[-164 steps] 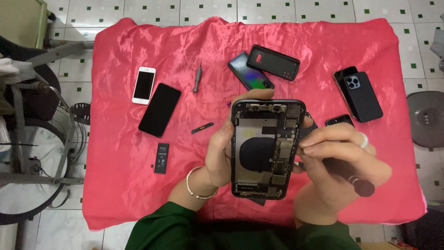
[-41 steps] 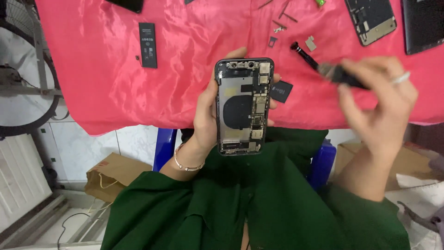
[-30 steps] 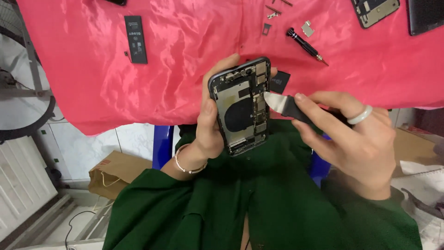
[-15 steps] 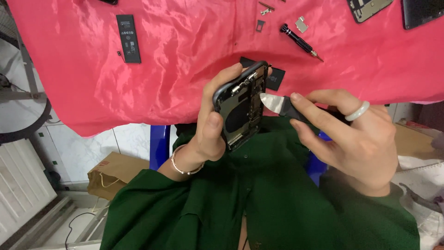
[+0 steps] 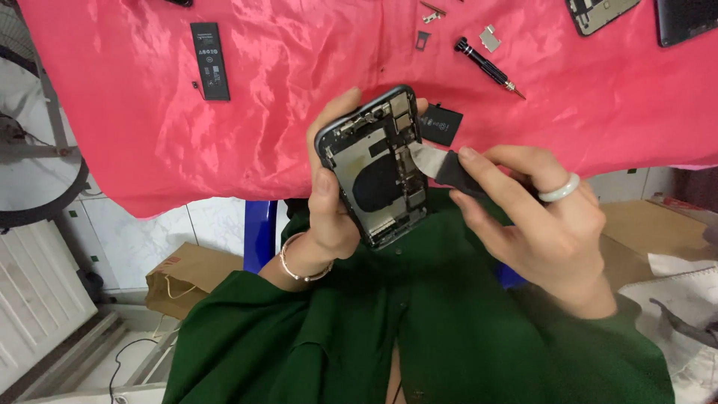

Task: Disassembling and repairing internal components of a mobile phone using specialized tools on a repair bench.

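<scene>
phone shell (image 5: 378,168) turned flatter | left hand (image 5: 329,202) grips 1 shell | right hand (image 5: 535,221) pinches 1 pry tool (image 5: 441,166)

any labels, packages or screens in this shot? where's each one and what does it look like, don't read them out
Flat battery: on the pink cloth, upper left; black rectangle with a pale printed label.
Small black part: on the cloth just behind the opened phone; dark square with tiny pale print.
Paper bag: on the floor, lower left; brown with a red mark.
Phone with dark screen: top right corner, black, cropped.
</scene>
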